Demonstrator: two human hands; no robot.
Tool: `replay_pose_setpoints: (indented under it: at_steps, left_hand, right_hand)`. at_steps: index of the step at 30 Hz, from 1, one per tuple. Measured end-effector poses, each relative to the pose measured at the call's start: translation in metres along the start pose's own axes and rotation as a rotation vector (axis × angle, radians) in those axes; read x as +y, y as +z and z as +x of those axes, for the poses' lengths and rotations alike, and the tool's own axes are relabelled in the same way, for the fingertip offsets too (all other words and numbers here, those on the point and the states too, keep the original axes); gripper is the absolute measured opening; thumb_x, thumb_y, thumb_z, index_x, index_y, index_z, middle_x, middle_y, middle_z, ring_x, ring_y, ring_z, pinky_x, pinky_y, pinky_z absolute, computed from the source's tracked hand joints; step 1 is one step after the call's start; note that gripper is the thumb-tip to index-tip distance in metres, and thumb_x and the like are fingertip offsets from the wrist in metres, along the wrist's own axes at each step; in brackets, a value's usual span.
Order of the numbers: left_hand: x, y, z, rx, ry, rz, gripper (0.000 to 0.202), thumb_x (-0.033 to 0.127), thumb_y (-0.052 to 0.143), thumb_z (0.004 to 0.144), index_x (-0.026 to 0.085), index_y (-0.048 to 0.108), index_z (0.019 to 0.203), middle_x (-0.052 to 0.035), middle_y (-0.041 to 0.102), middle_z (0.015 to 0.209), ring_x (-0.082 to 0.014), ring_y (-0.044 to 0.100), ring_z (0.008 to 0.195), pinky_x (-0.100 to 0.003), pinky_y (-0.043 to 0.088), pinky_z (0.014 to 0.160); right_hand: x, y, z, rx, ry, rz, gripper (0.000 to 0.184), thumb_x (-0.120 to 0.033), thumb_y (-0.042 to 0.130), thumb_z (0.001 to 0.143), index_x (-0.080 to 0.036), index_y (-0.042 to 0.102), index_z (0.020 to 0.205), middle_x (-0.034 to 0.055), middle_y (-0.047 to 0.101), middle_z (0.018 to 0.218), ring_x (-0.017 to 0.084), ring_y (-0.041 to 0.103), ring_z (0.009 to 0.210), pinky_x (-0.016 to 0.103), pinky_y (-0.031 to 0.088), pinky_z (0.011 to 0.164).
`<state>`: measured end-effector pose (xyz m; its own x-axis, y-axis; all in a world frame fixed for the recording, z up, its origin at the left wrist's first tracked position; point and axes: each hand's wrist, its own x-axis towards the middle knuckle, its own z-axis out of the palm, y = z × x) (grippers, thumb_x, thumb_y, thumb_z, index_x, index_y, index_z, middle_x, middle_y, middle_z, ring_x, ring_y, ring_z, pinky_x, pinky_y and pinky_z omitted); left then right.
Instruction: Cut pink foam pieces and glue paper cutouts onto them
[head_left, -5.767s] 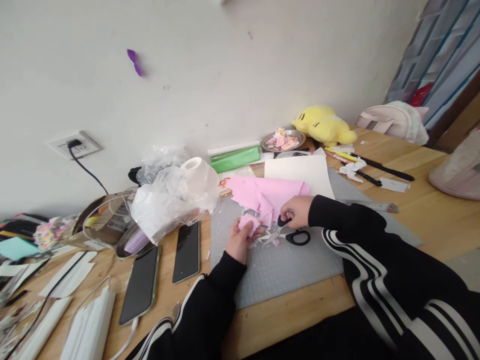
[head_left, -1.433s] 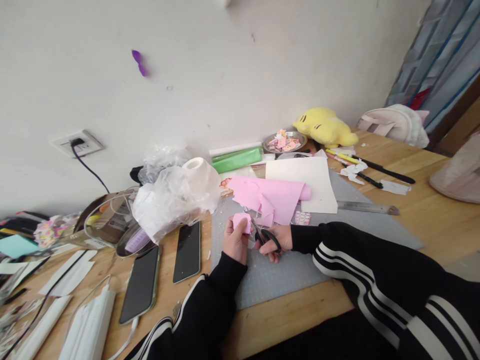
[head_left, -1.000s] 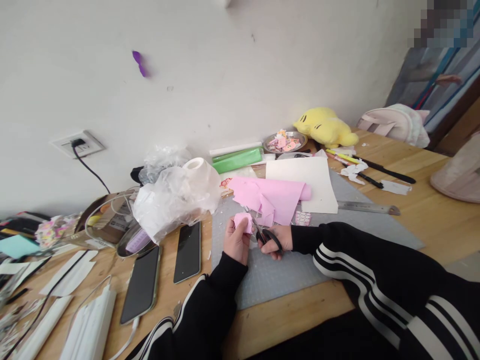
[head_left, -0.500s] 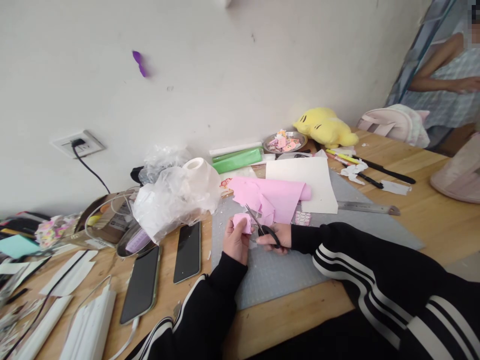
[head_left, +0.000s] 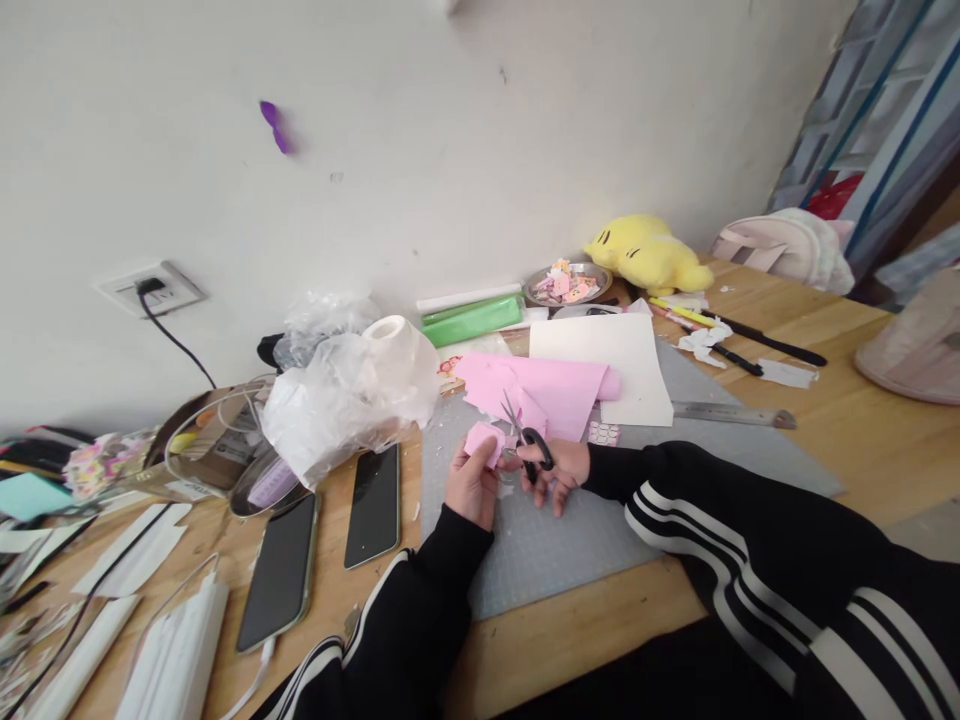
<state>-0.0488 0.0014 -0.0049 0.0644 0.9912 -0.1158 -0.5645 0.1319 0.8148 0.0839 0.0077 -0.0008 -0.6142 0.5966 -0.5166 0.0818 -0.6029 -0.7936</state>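
Between the thumb and fingers of my left hand (head_left: 472, 478) is a small pink paper piece (head_left: 484, 442). My right hand (head_left: 561, 470) grips black-handled scissors (head_left: 534, 446), their blades parted and pointing up and away, just right of the piece. A larger pink sheet (head_left: 559, 390), partly rolled and ragged at its left side, lies beyond both hands. Under them spreads a grey cutting mat (head_left: 555, 560). A small patterned sheet (head_left: 604, 433) rests on the mat right of the scissors.
White paper (head_left: 637, 385) and a metal ruler (head_left: 731, 414) lie to the right. Two phones (head_left: 373, 508) and a crumpled plastic bag (head_left: 330, 400) are on the left. Farther back are a dish of pink cutouts (head_left: 568, 285) and a yellow plush toy (head_left: 649, 255).
The scissors have turned more upright and their blades now stand wider apart. My right hand's lower fingers have loosened. The person at the far right has mostly left the view.
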Motion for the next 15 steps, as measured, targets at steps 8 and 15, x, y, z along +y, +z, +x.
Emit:
replay_pose_setpoints:
  at_steps: [8,15]
  left_hand:
    - [0.0009,0.0001,-0.0001,0.035,-0.019,-0.044,0.016,0.019,0.065,0.057,0.015,0.052,0.066,0.0059,0.051,0.055,-0.0027,0.042,0.041,-0.015,0.031,0.040]
    - [0.0014,0.0002,0.0010,0.060,0.028,-0.090,0.017,0.018,0.065,0.058,0.015,0.052,0.070,0.0060,0.052,0.058,-0.0022,0.043,0.043,-0.014,0.034,0.042]
  right_hand:
    - [0.0072,0.0030,-0.0053,-0.136,-0.046,-0.100,0.032,-0.043,0.045,0.076,-0.013,0.042,0.087,-0.0033,0.049,0.061,0.009,0.055,0.043,0.021,0.046,0.036]
    - [0.0058,0.0029,-0.0047,-0.118,0.006,-0.110,0.031,-0.040,0.035,0.082,-0.011,0.043,0.090,-0.0045,0.047,0.055,0.008,0.053,0.039,0.020,0.045,0.034]
